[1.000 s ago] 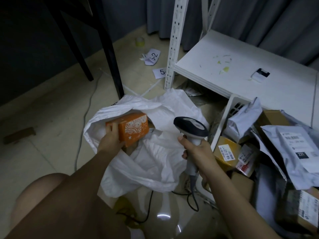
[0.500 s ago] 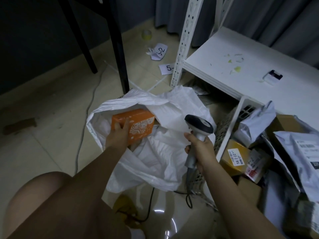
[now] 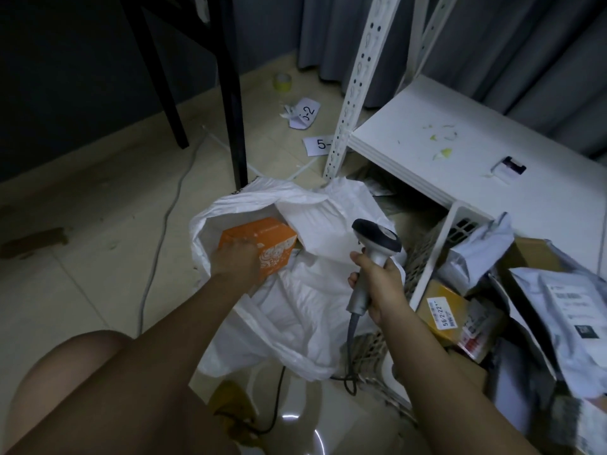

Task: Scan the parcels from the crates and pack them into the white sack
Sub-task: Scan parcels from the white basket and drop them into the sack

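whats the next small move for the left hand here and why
Probably let go of the orange box and draw the left hand back out. The box already sits inside the mouth of the white sack, while the right hand holds the scanner and more parcels wait in the crate.

Dim light falls on a pale tiled floor (image 3: 82, 290). Grey curtains (image 3: 476, 44) hang behind a white shelf (image 3: 427, 133). Black table legs (image 3: 231, 93) stand left.

Dim, bluish light; floor glare near bottom, blurred right edge, wide-angle bending.
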### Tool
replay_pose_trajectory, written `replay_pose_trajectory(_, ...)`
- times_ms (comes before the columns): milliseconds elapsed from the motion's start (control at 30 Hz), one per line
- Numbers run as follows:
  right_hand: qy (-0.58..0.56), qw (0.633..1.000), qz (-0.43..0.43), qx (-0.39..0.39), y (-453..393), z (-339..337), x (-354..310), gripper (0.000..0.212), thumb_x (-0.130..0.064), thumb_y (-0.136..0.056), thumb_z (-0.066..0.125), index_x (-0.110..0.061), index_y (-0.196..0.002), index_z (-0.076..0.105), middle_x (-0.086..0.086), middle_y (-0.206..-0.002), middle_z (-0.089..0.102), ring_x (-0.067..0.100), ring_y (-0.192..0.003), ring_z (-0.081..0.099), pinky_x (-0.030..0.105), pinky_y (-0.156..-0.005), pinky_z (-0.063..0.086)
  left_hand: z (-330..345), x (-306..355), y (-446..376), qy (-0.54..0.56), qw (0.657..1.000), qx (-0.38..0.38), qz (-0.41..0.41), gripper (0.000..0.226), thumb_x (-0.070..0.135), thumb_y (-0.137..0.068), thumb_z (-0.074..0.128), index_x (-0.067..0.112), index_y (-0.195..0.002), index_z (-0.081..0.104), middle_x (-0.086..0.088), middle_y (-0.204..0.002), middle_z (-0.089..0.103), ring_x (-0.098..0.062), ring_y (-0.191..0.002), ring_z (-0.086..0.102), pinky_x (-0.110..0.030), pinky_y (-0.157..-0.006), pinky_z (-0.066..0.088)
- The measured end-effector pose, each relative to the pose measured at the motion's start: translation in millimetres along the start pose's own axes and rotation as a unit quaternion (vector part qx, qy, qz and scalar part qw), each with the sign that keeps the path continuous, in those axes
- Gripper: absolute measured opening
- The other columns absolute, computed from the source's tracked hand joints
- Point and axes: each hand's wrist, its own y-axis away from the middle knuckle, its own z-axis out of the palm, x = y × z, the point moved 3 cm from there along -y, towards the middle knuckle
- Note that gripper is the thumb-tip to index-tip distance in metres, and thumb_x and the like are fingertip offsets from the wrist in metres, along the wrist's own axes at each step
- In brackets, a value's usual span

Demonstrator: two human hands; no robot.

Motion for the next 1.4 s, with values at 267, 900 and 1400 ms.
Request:
replay_pose_trajectory(267,-0.024,0.994,-0.086,0.065,65.2,-75.2,-8.9,0.011,-0.012,-0.087,0.067,-0.018,-0.093,0.059,0.0,-0.063,0.057,0.011,-0.045,0.049,0.028,-0.049,0.044,-16.7,73.2,46.7,0.26,0.947,0.122,0.145,0.024,0.016,-0.096,0.047,0.011,-0.114,0.063,-0.011,-0.108,0.065,-0.03,-0.096,0.062,-0.035,-0.081,0.047)
replay_pose_trajectory(900,-0.138,0.921,-0.186,0.314,96.0,-322.0,-60.3,0.013,-0.01,-0.087,0.065,-0.021,-0.089,0.059,0.002,-0.07,0.061,0.006,-0.046,0.055,0.022,-0.048,0.047,-4.4,365.6,131.2,0.282,0.897,0.015,0.34,0.03,0.03,-0.094,0.056,0.011,-0.117,0.062,-0.01,-0.115,0.061,-0.026,-0.105,0.057,-0.035,-0.084,0.047)
replay_pose_trajectory(1400,-0.22,0.937,-0.138,0.232,39.2,-371.3,-76.1,0.017,-0.016,-0.086,0.069,-0.016,-0.101,0.061,-0.011,-0.051,0.059,0.008,-0.042,0.049,0.023,-0.047,0.044,57.9,491.0,74.3,0.408,0.899,-0.134,0.082,0.049,0.015,-0.086,0.069,-0.001,-0.127,0.049,-0.014,-0.125,0.06,-0.022,-0.104,0.06,-0.017,-0.068,0.047)
